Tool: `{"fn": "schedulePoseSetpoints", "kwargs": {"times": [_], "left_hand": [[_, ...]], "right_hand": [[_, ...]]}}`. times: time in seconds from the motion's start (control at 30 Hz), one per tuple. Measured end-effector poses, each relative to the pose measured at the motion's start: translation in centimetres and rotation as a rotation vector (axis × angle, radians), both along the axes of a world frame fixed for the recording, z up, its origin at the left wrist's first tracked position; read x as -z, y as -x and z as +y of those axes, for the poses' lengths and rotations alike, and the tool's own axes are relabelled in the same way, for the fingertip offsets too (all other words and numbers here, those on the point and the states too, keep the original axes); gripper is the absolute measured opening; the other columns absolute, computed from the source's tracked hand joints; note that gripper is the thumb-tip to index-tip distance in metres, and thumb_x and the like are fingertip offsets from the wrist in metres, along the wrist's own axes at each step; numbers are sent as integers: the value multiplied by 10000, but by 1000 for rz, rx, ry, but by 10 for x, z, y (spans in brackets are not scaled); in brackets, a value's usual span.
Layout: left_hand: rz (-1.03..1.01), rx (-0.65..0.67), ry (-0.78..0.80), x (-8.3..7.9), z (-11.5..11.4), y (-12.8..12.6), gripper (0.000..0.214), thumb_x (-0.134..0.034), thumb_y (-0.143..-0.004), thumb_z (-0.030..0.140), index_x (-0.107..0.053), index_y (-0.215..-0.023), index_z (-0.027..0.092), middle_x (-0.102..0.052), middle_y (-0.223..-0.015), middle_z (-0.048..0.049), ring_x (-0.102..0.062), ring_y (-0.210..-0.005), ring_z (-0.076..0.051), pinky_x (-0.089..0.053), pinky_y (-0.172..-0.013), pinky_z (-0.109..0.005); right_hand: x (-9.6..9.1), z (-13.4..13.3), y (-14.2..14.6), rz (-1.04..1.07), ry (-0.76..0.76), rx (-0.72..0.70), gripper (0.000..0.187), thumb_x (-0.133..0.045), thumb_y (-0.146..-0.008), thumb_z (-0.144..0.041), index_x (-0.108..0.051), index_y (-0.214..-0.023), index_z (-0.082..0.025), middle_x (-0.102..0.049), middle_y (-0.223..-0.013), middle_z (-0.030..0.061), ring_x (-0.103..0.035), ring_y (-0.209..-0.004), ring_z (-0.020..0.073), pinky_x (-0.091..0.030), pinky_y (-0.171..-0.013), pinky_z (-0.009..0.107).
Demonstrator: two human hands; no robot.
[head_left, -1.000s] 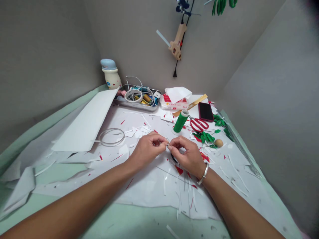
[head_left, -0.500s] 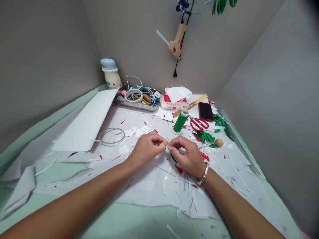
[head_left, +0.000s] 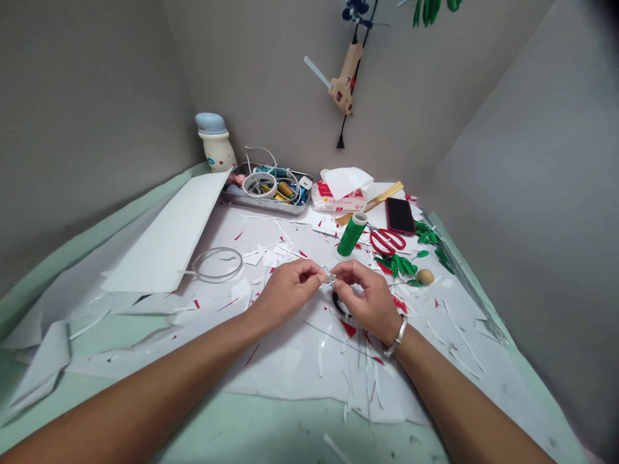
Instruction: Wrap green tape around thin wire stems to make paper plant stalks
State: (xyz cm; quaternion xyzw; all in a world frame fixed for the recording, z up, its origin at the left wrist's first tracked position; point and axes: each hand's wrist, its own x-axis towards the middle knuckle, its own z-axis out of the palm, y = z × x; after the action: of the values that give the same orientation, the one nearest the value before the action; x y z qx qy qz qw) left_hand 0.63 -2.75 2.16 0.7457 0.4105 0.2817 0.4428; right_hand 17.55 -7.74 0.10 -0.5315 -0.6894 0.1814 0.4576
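Observation:
Both my hands meet over the paper-covered middle of the table. Thumb and fingers of my left hand [head_left: 290,287] are pinched at one side of a small silvery-white piece [head_left: 330,279], too small to name. At its other side, the thumb and fingertips of my right hand [head_left: 366,298] are closed on it as well. Partly hidden under the right hand lies a black ring-shaped thing [head_left: 338,305]. A spool of green thread [head_left: 353,236] stands upright just beyond the right hand. Green leaf-like pieces [head_left: 397,265] and a round tan ball [head_left: 425,277] lie to its right.
Red-handled scissors [head_left: 387,241], a phone [head_left: 400,216] and a tissue pack [head_left: 339,197] lie farther back. A metal tray [head_left: 271,205] holds tape and spools. Coiled wire [head_left: 217,265] and a white board [head_left: 167,238] are on the left. A glue gun [head_left: 345,80] hangs on the wall.
My fingertips have drawn slightly apart, and more of the small silvery-white piece shows between them. The right hand has lifted a little, uncovering more of the black ring-shaped thing.

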Motion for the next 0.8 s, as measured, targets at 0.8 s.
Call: {"fn": "schedulePoseSetpoints", "kwargs": {"times": [0.8], "left_hand": [[123, 98, -174, -3, -7, 1, 254, -383, -873, 308, -590, -776, 198, -618, -818, -21, -546, -798, -177, -407, -734, -289]], "right_hand": [[2, 2, -2, -77, 12, -18, 90, -503, -866, -203, -585, -831, -194, -583, -775, 12, -532, -706, 137, -421, -670, 256]]}}
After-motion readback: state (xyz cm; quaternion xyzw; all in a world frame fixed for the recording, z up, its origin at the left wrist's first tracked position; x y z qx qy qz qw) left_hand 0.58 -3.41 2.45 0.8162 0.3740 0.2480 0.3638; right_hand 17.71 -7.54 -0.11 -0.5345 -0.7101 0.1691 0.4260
